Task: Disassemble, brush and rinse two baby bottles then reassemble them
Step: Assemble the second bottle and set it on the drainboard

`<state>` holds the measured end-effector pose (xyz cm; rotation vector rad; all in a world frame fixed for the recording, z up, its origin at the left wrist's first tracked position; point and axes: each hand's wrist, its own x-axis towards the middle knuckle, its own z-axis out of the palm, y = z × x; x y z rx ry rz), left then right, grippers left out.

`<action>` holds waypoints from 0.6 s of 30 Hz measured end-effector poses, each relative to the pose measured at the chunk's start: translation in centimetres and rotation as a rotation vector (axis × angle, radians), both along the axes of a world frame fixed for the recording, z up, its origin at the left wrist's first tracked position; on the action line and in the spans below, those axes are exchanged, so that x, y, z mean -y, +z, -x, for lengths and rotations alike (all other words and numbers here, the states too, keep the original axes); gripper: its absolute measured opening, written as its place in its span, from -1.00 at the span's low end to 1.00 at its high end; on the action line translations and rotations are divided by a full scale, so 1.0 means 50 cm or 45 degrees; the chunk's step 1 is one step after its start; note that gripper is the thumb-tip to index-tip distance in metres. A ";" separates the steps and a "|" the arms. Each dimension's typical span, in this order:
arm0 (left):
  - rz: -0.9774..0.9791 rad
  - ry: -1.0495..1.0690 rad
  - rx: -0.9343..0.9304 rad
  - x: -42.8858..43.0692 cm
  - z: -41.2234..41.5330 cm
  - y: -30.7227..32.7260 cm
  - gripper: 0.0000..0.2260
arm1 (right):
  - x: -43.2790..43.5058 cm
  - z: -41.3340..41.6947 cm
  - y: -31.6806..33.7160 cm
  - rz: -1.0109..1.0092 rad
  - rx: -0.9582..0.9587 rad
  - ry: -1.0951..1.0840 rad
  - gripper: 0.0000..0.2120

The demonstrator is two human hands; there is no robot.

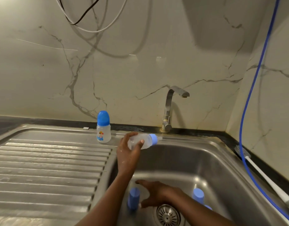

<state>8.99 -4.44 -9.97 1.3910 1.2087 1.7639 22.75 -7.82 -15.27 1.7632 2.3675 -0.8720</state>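
Baby bottle (147,141), cap off and blue collar on, lies sideways in the left hand (127,155), fingers curled round it above the back left corner of the sink (181,158). Right hand (158,193), fingers spread (holding nothing), hangs low in the sink just beside a blue cap (133,199); another cap (198,194) sits nearer the right wall. Second bottle (103,128) stands capped at the drainboard's (50,160) back edge.

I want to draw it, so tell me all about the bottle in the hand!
The bottle is clear, cloudy plastic with a light blue ring and a see-through teat at one end, no cap on. It lies sideways over the back edge of the sink, teat pointing right. The left hand grips its bottom half.
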 end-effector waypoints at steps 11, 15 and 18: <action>-0.046 0.111 -0.030 0.004 0.001 0.008 -0.76 | -0.020 -0.019 0.045 -0.512 -0.148 -0.106 -0.70; -0.034 0.154 -0.042 0.014 0.002 0.016 -0.73 | -0.019 -0.101 0.141 -1.262 -0.582 -0.501 -0.69; 0.007 0.127 -0.042 0.022 -0.001 0.019 -0.71 | 0.025 -0.118 0.086 -0.966 -0.290 -0.487 -0.80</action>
